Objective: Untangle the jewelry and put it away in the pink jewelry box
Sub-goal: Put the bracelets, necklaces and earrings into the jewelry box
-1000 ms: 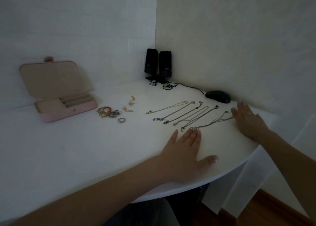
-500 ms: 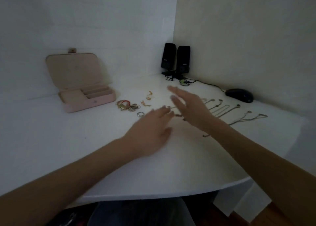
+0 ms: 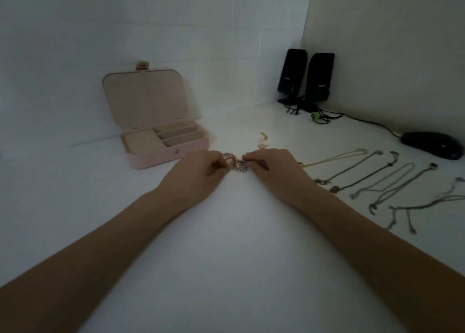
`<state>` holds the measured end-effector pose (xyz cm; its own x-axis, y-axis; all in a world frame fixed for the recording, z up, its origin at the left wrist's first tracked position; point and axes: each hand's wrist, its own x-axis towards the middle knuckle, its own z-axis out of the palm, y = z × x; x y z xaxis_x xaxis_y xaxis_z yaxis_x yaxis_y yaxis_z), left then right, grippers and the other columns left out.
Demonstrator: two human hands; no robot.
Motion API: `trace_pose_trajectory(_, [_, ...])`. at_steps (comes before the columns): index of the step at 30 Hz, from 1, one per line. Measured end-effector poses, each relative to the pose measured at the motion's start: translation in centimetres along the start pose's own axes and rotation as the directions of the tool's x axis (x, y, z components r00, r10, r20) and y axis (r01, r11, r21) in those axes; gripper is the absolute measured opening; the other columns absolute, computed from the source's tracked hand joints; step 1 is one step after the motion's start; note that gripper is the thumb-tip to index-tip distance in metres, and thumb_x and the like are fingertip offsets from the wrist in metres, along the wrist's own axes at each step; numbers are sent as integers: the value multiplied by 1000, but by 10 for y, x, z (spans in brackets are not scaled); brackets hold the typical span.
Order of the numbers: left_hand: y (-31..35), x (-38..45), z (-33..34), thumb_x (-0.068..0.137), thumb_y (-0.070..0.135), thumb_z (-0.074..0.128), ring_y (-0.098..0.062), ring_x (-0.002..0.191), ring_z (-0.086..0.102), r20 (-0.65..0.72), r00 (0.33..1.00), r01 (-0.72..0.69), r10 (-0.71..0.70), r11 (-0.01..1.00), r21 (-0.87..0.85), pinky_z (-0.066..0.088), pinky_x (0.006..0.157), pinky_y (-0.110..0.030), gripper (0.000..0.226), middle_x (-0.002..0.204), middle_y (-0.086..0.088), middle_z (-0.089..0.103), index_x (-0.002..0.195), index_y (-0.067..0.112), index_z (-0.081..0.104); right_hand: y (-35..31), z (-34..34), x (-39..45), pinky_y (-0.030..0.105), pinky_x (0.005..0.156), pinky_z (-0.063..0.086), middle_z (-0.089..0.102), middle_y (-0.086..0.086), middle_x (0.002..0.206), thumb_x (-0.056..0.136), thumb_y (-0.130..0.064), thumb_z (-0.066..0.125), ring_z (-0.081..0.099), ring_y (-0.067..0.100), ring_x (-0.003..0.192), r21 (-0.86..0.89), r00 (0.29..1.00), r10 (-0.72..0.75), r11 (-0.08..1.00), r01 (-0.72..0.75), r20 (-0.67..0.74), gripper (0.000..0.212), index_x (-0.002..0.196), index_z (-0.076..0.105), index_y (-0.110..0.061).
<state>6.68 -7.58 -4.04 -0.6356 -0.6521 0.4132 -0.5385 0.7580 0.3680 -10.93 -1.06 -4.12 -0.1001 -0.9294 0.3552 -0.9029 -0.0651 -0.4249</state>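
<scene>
Both hands, left hand (image 3: 201,171) and right hand (image 3: 271,167), pinch the tangled jewelry (image 3: 237,165) between them (fingers curled).

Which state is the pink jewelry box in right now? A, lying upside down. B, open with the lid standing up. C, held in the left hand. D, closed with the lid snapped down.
B: the pink jewelry box sits on the table with its lid raised, compartments showing, while both hands work the tangled jewelry beside it.

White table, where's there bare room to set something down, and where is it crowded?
Bare stretches of the white table: between the forearms, and left of the left hand, in front of the pink jewelry box. Crowded: the chains to the right, the tangled jewelry both hands grip, and the speakers corner.
</scene>
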Motion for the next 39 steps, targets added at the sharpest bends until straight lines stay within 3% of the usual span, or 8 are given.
trace_pose_trajectory(9, [15, -5, -6, 95, 13, 49, 10, 56, 55, -237, 956, 108, -175, 957, -270, 36, 57, -3, 18, 63, 10, 54, 82, 2, 56, 11, -7, -3, 14, 70, 31, 63, 0, 91, 87, -6, 56, 52, 10, 81, 14, 989, 55, 998, -54, -134, 17, 92, 71, -14])
trace_pose_trajectory(15, [16, -3, -14, 97, 10, 46, -17, 57, 60, -44, 933, 156, -357, 514, -843, 57, 65, -39, 14, 66, -5, 60, 91, 0, 54, -14, -11, -9, 19, 82, 44, 66, 2, 103, 89, -14, 61, 59, 13, 89, 175, 970, -51, 980, 95, -238, 24, 112, 68, -14])
trace_pose_trajectory(19, [32, -5, -20, 94, 11, 49, -11, 56, 56, -11, 955, 124, -295, 434, -892, 49, 53, -22, 14, 67, 0, 64, 84, 9, 59, -38, -7, -17, 25, 83, 52, 67, -1, 98, 88, -19, 64, 64, 10, 92, 427, 998, -24, 903, 49, -63, 19, 104, 67, -10])
trace_pose_trajectory(27, [33, -5, -30, 92, 9, 53, -4, 49, 46, 156, 931, 259, -330, 295, -920, 45, 45, -17, 15, 63, 6, 63, 81, 11, 64, -52, -27, -21, 29, 71, 58, 59, 8, 72, 95, -11, 51, 62, 17, 61, 931, 958, 149, 239, -276, 245, 9, 89, 54, -5])
trace_pose_trajectory(31, [33, -8, -32, 85, 6, 62, -4, 53, 53, 207, 930, 310, -305, 344, -887, 54, 53, -21, 5, 67, 2, 61, 82, 9, 63, -49, -32, -20, 29, 65, 58, 54, 3, 61, 92, -14, 56, 53, 11, 51, 840, 953, 220, 459, -291, 210, 12, 82, 57, -7])
trace_pose_trajectory(34, [37, -11, -33, 79, -2, 66, -5, 52, 59, 284, 904, 392, -320, 355, -849, 58, 58, -24, 8, 60, 1, 61, 81, 5, 63, -42, -47, -20, 25, 50, 51, 52, 0, 52, 87, -22, 56, 44, 7, 39, 461, 949, 259, 831, -313, 178, 21, 70, 60, -10])
trace_pose_trajectory(36, [41, -15, -30, 76, -4, 68, -6, 50, 60, 342, 885, 448, -316, 378, -810, 56, 54, -20, 9, 58, -2, 63, 80, 3, 64, -39, -57, -23, 20, 44, 41, 50, -2, 49, 86, -28, 54, 40, 10, 37, 242, 902, 266, 902, -357, 339, 28, 65, 61, -11])
trace_pose_trajectory(39, [43, -22, -22, 74, 3, 74, -4, 47, 59, 215, 943, 334, -255, 714, -616, 48, 48, -16, 8, 61, -2, 66, 74, 7, 68, -38, -63, -28, 18, 44, 39, 50, -5, 44, 86, -32, 56, 40, 11, 37, 17, 773, 304, 926, -376, 557, 28, 65, 62, -14])
